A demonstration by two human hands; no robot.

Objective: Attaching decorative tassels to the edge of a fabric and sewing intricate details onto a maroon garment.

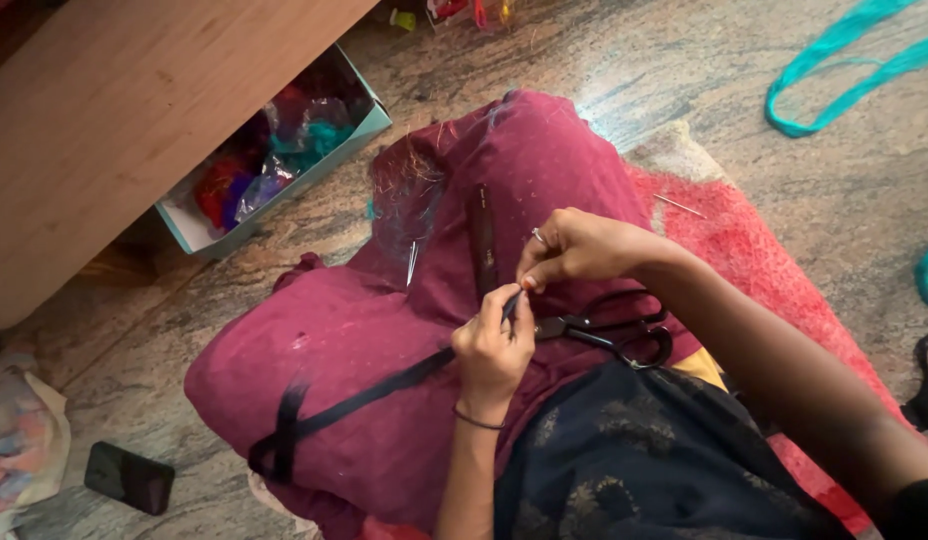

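Both hands meet over a bulky maroon cloth bundle [384,380] that lies across the person's lap and the speckled stone floor [864,190]. The left hand [492,352] has its fingers closed, pinching the upper end of a narrow black fabric strip [364,400], which runs from that grip down and leftward across the maroon cloth to a doubled end near the bundle's lower left edge. The right hand [576,248], a ring on one finger, comes in from above with its fingertips pinched together right at the same spot, touching the strip's end; whether it holds a needle there is too small to tell.

Just beside the hands, on the right, a pair of black-handled scissors [609,332] rests on the cloth, blades pointing toward the left hand. A dark slender stick-like piece [482,245] lies upright on the maroon cloth above the hands, and a thin metal needle or pin [412,262] sits a little to its left. A dark patterned garment [644,460] covers the lap below, and a red woven mat [754,250] spreads under the right forearm.

Further off, a pale open box of coloured scraps [274,160] sits partly under a wooden board [134,110]. A black phone [130,477] lies on the floor at lower left, and teal yarn [844,70] loops at upper right.
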